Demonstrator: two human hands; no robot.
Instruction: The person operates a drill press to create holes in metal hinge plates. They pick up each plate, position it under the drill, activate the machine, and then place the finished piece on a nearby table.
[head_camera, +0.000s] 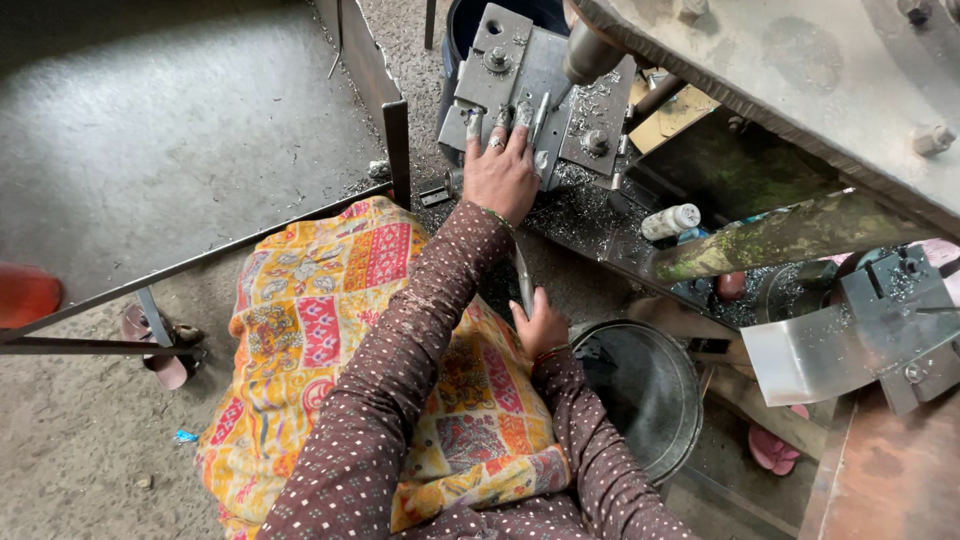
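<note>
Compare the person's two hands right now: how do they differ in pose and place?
The left hand reaches forward, fingers spread flat on the grey metal die block. The right hand sits nearer the body, curled around a thin metal strip, beside the round metal tub. Both wear dotted brown sleeves.

My left hand (500, 172) reaches far forward, arm straight, fingers spread flat; my right hand (541, 325) sits lower, elbow bent, fingers curled.

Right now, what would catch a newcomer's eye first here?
Probably the bright patchwork cloth across the person's lap, orange, pink and yellow against the grey floor. Next, the left hand spread flat on the metal press plate at top centre, amid metal shavings. The right hand sits lower, beside a round metal tub.
</note>
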